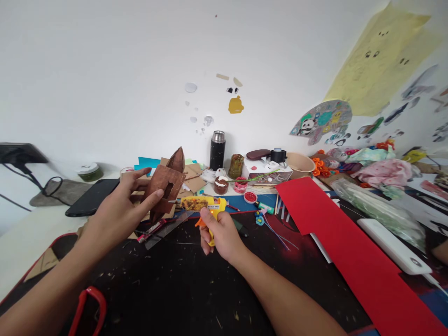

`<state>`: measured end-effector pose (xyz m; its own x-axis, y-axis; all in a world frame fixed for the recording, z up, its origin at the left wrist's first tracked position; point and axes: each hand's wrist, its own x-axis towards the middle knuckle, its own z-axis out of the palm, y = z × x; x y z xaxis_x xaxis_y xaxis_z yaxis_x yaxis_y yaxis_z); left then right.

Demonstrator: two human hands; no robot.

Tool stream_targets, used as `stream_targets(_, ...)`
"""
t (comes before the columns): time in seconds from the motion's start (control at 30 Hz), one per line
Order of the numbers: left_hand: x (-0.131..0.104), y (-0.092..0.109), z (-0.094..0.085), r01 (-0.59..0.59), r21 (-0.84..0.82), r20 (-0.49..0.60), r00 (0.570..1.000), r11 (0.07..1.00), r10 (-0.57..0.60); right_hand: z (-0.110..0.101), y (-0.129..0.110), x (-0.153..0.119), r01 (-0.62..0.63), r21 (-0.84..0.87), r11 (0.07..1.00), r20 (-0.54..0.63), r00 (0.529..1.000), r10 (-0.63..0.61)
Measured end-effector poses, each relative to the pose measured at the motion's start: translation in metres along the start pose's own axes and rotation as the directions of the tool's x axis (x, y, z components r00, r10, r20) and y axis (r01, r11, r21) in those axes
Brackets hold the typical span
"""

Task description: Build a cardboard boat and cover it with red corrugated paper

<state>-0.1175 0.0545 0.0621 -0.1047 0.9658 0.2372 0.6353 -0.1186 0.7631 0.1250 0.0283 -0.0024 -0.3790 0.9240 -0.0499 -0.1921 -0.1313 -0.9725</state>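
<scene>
Left hand (122, 201) clamps a brown house-shaped model (157, 181); right-hand grip (220, 230) closes around a yellow glue gun (201, 203) (nozzle (172, 201) perhaps touching the model).

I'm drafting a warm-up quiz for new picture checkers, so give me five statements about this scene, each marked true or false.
1. The black flask stands upright. True.
2. The right grip holds the yellow glue gun. True.
3. The left grip holds the black flask. False: it holds the brown model.
4. In the picture, the red sheet lies left of the yellow glue gun. False: it lies to the right.
5. The metal nozzle points toward the brown model. True.
</scene>
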Motion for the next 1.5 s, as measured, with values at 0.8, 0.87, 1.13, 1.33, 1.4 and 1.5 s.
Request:
stream_targets(0.8, -0.0025, -0.0013, -0.0008, 0.004, -0.009, 0.028, 1.0, 1.0, -0.003, 0.002, 0.0002, -0.0009, 0.132, -0.093, 0.987, -0.212, 0.966, -0.149)
stream_targets(0.87, -0.0044, 0.0, -0.0002, 0.004, -0.011, 0.034, 0.999, 1.0, -0.004, 0.002, -0.0002, -0.0011, 0.133, -0.092, 0.987, -0.215, 0.965, -0.15)
stream_targets(1.13, -0.0062, 0.0037, 0.0042, -0.06, 0.003, 0.022, 0.998, 0.998, 0.06, 0.0023, -0.0049, -0.0011, 0.127, -0.074, 0.989, -0.243, 0.96, -0.141)
stream_targets(1.33, -0.0067, 0.0059, 0.0037, -0.057, -0.003, 0.017, 0.998, 0.998, 0.057, 0.0026, -0.0056, -0.0006, 0.114, -0.064, 0.991, -0.246, 0.961, -0.127)
stream_targets(1.4, -0.0068, 0.0055, 0.0038, -0.072, -0.001, 0.009, 0.997, 0.997, 0.072, 0.0026, -0.0059, -0.0008, 0.115, -0.063, 0.991, -0.246, 0.961, -0.127)
stream_targets(1.5, -0.0071, 0.0043, 0.0038, -0.075, 0.002, 0.007, 0.997, 0.997, 0.075, 0.0029, -0.0066, -0.0013, 0.109, -0.058, 0.992, -0.247, 0.962, -0.12)
